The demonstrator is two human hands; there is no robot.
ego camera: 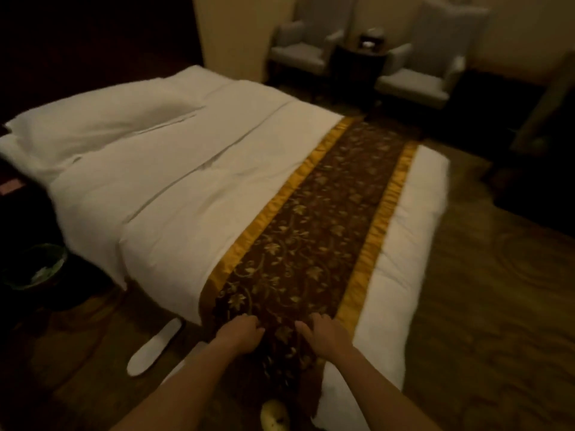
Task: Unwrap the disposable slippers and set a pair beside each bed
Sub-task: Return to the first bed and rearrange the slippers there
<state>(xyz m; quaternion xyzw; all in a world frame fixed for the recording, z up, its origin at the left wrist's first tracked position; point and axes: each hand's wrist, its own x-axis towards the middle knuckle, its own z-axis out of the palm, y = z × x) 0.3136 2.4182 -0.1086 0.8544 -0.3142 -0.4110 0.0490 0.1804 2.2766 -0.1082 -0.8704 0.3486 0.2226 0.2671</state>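
Note:
A white disposable slipper [154, 346] lies on the carpet just left of the bed's near side; part of a second white shape shows under my left forearm. The bed [174, 169] has a white duvet and a brown-and-gold patterned runner [314, 231] across its foot. My left hand [241, 332] and my right hand [322, 332] both rest on the hanging end of the runner, fingers curled into the fabric. Neither hand holds a slipper.
A dark bin [34, 269] with pale contents stands on the floor at the left. Two grey armchairs [306, 48] [426, 76] flank a small dark table [357, 60] at the back. Patterned carpet [485, 306] spreads to the right. A yellowish object [273, 415] lies near my feet.

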